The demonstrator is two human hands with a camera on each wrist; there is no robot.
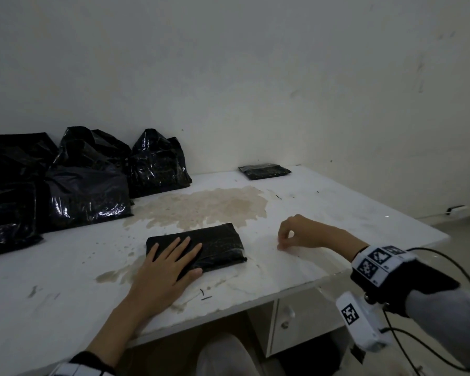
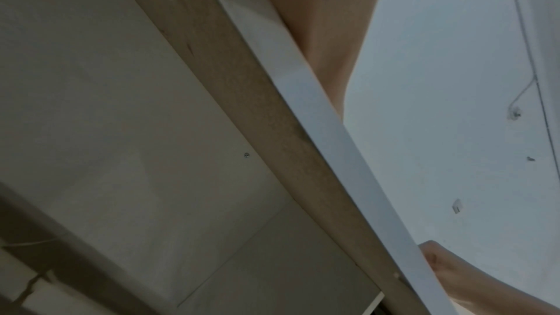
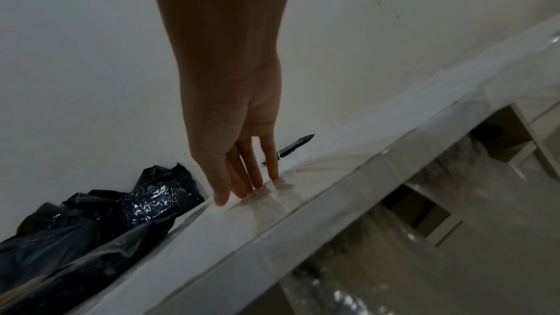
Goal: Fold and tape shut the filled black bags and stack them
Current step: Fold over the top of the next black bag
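A folded flat black bag (image 1: 220, 244) lies on the white table (image 1: 337, 210) in front of me. My left hand (image 1: 178, 253) presses flat on the bag's left half with straight, spread fingers. My right hand (image 1: 282, 244) is on the table just right of the bag, apart from it, arched with fingertips down on the surface. In the right wrist view its fingers (image 3: 257, 176) touch a shiny clear strip on the tabletop; I cannot see whether they pinch it. The left wrist view shows only the table edge (image 2: 333, 128) from below.
Several filled, unfolded black bags (image 1: 87, 191) are piled at the back left against the wall, also seen low in the right wrist view (image 3: 91, 224). One flat taped bag (image 1: 265, 170) lies at the back right. A brown stain (image 1: 209, 207) covers the middle. A drawer cabinet (image 1: 288, 313) stands under the table.
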